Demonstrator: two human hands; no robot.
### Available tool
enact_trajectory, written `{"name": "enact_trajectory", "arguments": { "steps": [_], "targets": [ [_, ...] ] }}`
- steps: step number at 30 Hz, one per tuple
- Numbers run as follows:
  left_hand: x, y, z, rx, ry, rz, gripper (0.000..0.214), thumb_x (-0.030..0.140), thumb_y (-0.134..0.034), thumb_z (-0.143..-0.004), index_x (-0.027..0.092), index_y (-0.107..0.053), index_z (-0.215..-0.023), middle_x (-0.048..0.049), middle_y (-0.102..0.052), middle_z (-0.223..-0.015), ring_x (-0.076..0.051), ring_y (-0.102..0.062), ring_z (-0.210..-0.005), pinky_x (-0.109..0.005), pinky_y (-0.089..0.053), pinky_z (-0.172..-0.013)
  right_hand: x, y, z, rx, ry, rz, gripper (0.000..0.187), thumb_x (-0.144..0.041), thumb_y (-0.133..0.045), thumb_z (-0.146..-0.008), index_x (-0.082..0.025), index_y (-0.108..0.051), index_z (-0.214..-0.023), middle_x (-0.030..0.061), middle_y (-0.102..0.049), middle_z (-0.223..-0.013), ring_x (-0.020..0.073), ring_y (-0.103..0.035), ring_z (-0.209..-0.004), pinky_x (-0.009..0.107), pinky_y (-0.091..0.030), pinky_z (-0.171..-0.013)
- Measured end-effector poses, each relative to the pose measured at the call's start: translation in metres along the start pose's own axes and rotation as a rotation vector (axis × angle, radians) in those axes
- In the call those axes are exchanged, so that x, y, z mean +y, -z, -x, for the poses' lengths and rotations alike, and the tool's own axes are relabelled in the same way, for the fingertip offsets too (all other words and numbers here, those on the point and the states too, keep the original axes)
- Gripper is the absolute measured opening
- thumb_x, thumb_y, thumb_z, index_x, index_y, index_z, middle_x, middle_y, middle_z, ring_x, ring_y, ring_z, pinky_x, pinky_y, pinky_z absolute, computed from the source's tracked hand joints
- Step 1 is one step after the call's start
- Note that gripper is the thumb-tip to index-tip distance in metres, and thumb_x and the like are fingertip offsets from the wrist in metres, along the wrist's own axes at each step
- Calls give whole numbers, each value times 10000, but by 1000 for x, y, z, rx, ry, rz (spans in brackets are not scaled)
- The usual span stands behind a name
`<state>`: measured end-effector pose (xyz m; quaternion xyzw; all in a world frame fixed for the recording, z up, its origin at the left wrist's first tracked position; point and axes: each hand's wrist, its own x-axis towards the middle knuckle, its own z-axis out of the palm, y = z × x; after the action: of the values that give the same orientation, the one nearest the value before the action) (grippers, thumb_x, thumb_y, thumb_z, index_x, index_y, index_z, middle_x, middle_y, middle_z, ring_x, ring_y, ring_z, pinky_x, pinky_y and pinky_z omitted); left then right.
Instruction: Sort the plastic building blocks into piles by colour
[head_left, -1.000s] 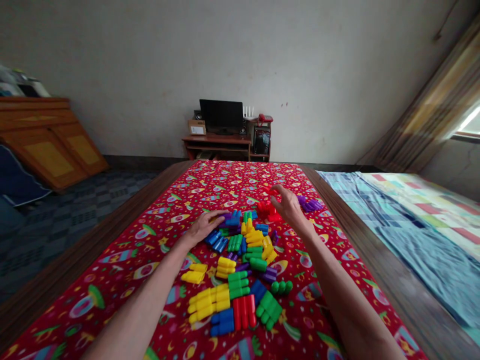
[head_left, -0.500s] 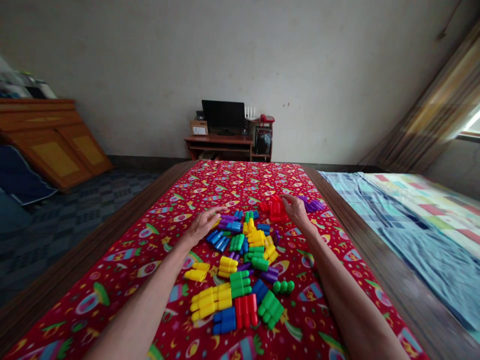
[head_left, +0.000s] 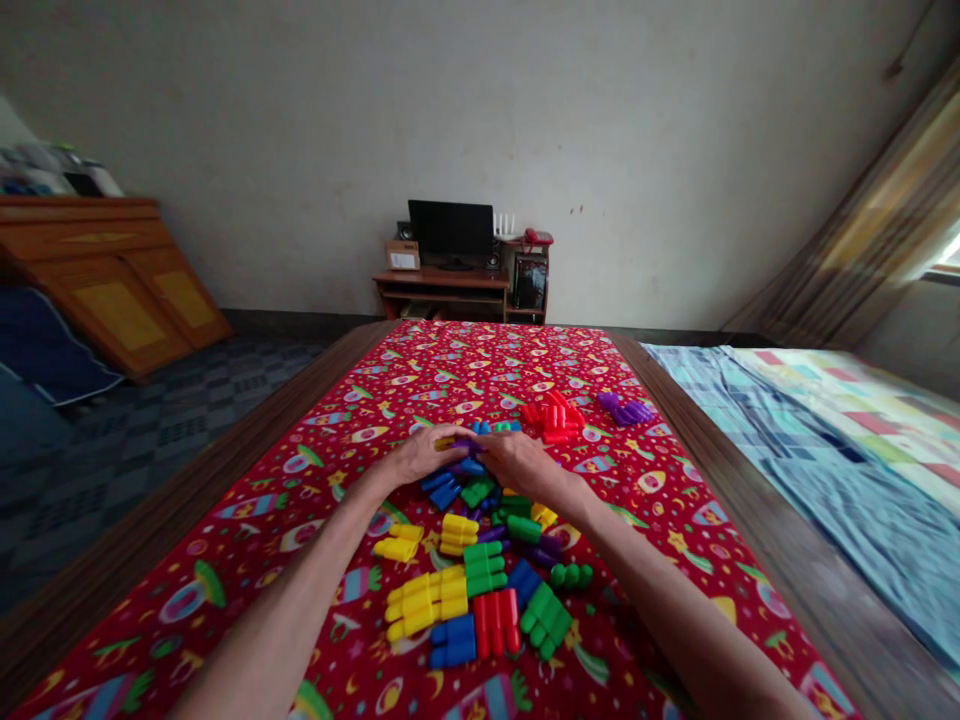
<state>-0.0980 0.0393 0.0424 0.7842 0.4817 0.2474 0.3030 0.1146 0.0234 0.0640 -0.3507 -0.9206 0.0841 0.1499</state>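
My left hand [head_left: 426, 454] is closed around one end of a purple toy block [head_left: 468, 447], at the far side of the block pile. From the right, my right hand [head_left: 517, 462] meets it with fingertips closed on the same block; its fingers partly hide the contact. A yellow block [head_left: 444, 443] shows by my left fingers. Just below the hands lie blue blocks [head_left: 441, 490] and a green block [head_left: 477, 490]. Some blocks under my right hand are hidden.
Red blocks [head_left: 556, 418] and purple blocks [head_left: 626, 410] lie apart at the far right. Nearer are yellow blocks [head_left: 427, 600], a red block [head_left: 496, 622] and a green block [head_left: 546, 620]. A red patterned cloth [head_left: 300, 600] covers the table. A bed [head_left: 810, 470] stands to the right.
My right hand has moved left and nearer, from the red blocks to the purple block. My left hand has shifted slightly right, and its fingers have closed.
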Motion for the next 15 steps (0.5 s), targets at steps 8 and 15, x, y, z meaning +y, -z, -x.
{"name": "enact_trajectory", "arguments": {
  "steps": [8, 15],
  "targets": [
    [12, -7, -7, 114, 42, 60, 419, 415, -627, -706, 141, -681, -1019, -50, -695, -818, -197, -646, -756, -269, -519, -668, -13, -13, -1, -12, -149, 10, 240, -287, -519, -907, -148, -619, -1075, 94, -706, -883, 189, -652, -817, 251, -395, -669],
    [43, -1, -3, 285, -132, 142, 421, 396, -640, -751, 178, -642, -1112, -54, -687, -992, -205, -651, -920, -318, -529, -839, -2, -15, -8, 258, -275, -313, 160, -272, -602, -820, -180, -649, -942, 53, -703, -829, 188, -651, -792, 249, -431, -676]
  ]
}}
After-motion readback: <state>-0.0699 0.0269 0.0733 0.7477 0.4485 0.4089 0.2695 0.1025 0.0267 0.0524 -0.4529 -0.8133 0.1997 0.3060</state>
